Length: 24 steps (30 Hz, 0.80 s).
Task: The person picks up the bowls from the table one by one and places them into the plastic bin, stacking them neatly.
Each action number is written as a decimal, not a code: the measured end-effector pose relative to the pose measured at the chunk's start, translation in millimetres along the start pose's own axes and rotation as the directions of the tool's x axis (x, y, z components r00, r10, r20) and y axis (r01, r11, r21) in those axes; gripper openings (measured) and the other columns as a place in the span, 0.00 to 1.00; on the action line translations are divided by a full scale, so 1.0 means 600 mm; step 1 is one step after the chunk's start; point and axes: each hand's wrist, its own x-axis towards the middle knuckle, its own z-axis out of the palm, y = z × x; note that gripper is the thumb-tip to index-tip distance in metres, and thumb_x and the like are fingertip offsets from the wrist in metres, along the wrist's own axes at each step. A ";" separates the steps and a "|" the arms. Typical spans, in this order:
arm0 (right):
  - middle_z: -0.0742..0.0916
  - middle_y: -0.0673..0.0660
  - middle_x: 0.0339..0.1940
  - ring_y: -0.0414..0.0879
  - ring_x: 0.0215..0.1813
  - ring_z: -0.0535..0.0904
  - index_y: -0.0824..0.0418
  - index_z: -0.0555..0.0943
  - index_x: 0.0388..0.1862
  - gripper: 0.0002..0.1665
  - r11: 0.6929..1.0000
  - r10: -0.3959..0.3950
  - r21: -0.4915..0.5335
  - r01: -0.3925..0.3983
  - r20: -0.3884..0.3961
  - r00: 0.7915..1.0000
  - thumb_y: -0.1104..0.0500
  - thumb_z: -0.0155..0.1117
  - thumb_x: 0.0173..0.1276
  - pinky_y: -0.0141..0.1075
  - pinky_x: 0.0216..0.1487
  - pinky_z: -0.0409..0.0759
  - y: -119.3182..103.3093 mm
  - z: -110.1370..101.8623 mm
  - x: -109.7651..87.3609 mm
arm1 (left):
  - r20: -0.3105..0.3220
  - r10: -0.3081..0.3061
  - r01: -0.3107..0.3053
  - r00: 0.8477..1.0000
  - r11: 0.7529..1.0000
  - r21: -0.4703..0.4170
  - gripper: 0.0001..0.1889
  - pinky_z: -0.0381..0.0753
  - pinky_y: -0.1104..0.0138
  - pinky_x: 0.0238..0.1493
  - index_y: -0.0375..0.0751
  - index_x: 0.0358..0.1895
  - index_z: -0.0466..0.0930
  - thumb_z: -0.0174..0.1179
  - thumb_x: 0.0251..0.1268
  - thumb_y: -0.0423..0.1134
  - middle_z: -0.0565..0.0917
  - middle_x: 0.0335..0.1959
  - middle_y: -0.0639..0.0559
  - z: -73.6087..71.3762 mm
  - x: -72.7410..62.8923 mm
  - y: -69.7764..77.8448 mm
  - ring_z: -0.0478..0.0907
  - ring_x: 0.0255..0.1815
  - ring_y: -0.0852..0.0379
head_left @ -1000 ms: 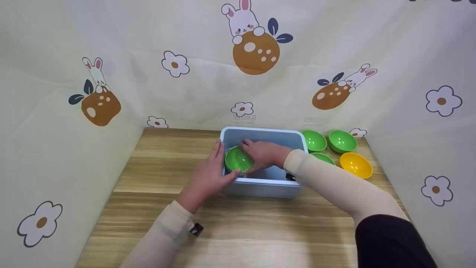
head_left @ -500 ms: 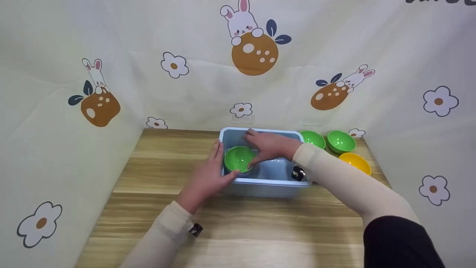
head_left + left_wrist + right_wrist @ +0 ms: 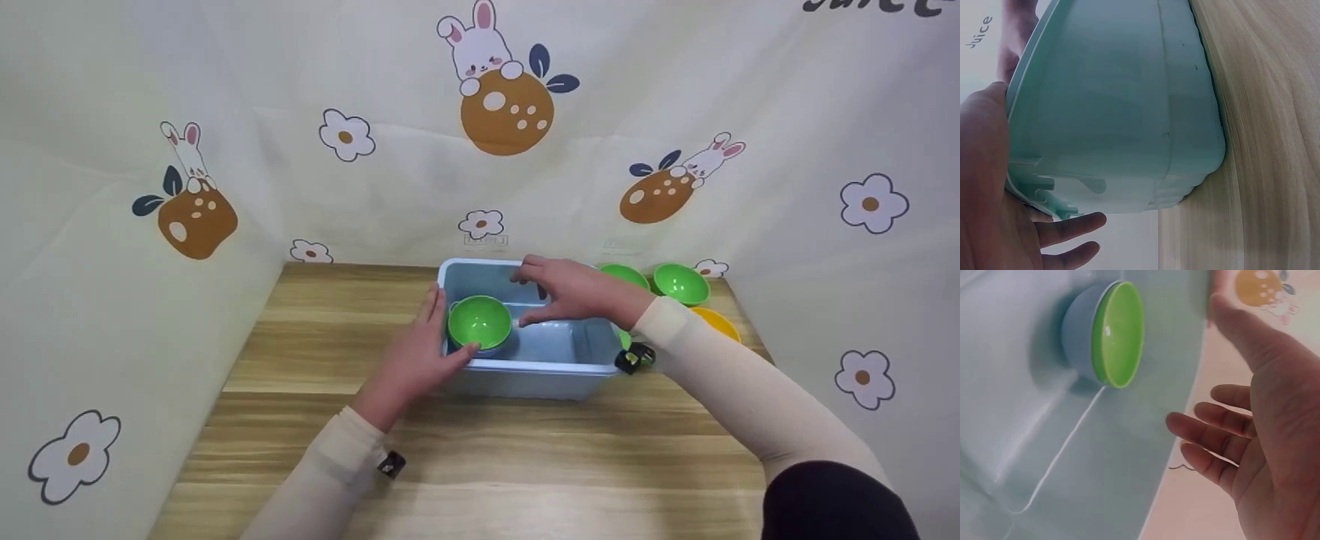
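In the head view, a light blue plastic bin [image 3: 559, 384] stands on the table. A green bowl [image 3: 480, 319] sits inside its left end, nested in a blue bowl [image 3: 1079, 332] that shows below its rim in the right wrist view. My left hand [image 3: 409, 360] rests at the bin's front left corner, thumb over the front rim and straight fingers along the left side. Above the bin's middle, my right hand [image 3: 581, 291] is apart from the bowls, thumb and fingers spread with nothing between them, as the right wrist view also shows.
Right of the bin are a green bowl [image 3: 681, 283], a second green one [image 3: 624, 275] partly behind my right hand, and a yellow bowl [image 3: 718, 324] half covered by the sleeve. Another green bowl [image 3: 624, 340] peeks past the bin's right end. Printed cloth walls surround the wooden table [image 3: 480, 465].
My right hand has let go of the green bowl and moved right and up, away from it. The bowl stays in the bin's left end. My left hand keeps its place at the corner.
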 end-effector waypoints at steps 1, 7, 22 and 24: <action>0.84 0.53 0.60 0.55 0.54 0.86 0.56 0.81 0.75 0.42 1.000 -0.002 0.009 0.002 -0.014 1.000 0.36 0.79 0.71 0.45 0.53 0.88 0.000 -0.001 -0.008 | -0.001 0.002 -0.002 1.000 1.000 0.001 0.64 0.83 0.40 0.67 0.40 0.92 0.42 0.59 0.69 0.79 0.40 0.94 0.45 0.000 0.000 0.000 0.77 0.75 0.29; 0.89 0.53 0.58 0.48 0.54 0.86 0.56 0.83 0.71 0.32 0.998 0.001 0.069 0.007 -0.108 0.994 0.41 0.76 0.77 0.47 0.57 0.88 0.011 -0.005 -0.063 | -0.012 0.017 -0.016 1.000 0.999 0.029 0.64 0.85 0.41 0.63 0.39 0.92 0.42 0.58 0.70 0.79 0.41 0.94 0.43 0.003 0.001 0.000 0.81 0.67 0.29; 0.91 0.49 0.50 0.46 0.49 0.85 0.62 0.86 0.66 0.24 0.959 0.165 0.277 -0.064 -0.357 0.919 0.51 0.76 0.79 0.45 0.52 0.88 0.073 0.023 -0.214 | -0.030 0.048 -0.047 0.998 0.999 0.019 0.62 0.83 0.38 0.66 0.37 0.92 0.43 0.59 0.71 0.76 0.43 0.93 0.41 0.004 0.000 -0.006 0.77 0.72 0.26; 0.91 0.48 0.49 0.45 0.49 0.85 0.61 0.86 0.65 0.23 0.954 0.196 0.288 -0.088 -0.372 0.907 0.52 0.77 0.78 0.41 0.52 0.88 0.079 0.027 -0.229 | -0.033 0.052 -0.051 0.998 0.998 0.020 0.62 0.83 0.37 0.66 0.37 0.92 0.43 0.59 0.71 0.76 0.43 0.93 0.40 0.004 0.000 -0.006 0.78 0.72 0.26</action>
